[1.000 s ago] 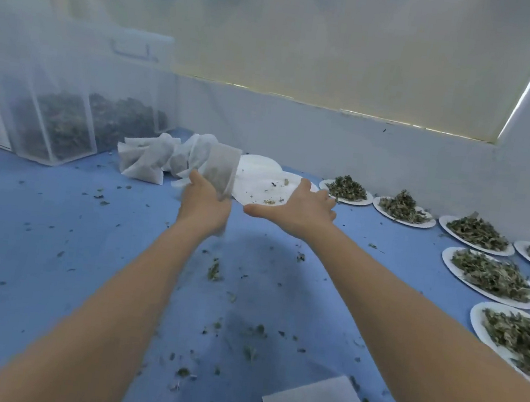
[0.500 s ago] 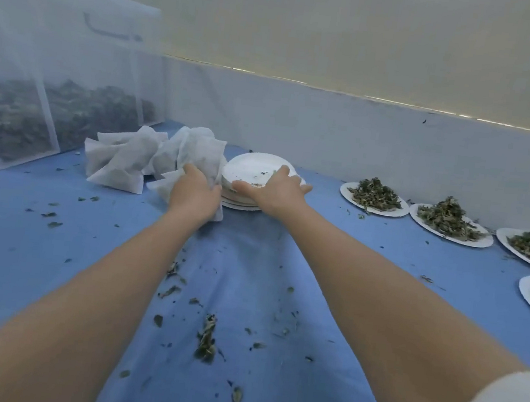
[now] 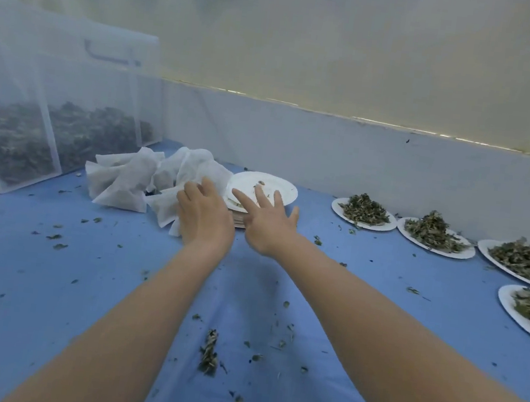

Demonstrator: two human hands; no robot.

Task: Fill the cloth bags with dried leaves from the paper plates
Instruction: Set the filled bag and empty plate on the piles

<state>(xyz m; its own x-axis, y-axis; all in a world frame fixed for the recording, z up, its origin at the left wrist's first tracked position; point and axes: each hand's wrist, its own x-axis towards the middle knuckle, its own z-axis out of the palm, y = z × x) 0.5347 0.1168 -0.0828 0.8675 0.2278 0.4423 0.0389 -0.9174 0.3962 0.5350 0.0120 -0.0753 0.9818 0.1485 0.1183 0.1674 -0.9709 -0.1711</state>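
Both hands' fingers are straight now and hold nothing. The left hand (image 3: 203, 216) has let go of the white cloth bags (image 3: 145, 183); the right hand (image 3: 267, 224) lifted off the empty white paper plates (image 3: 279, 186). On the blue surface (image 3: 45, 290), leaf-filled paper plates (image 3: 365, 211) wait at right, so another fill seems next.

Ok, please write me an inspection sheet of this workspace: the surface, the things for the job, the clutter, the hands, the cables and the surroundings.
Surface: blue table cover, wrinkled, strewn with leaf bits.
Job's things: pile of white cloth bags at the back; stack of paper plates beside it, top one nearly bare; plates of dried leaves in rows on the right.
Clutter: clump of leaves near the front; scattered crumbs.
Hands: left hand open, at the edge of the bags; right hand open, fingers spread over the plate stack.
Cables: nothing seen.
Surroundings: clear bins of leaves at back left; white wall; drawn blind above.
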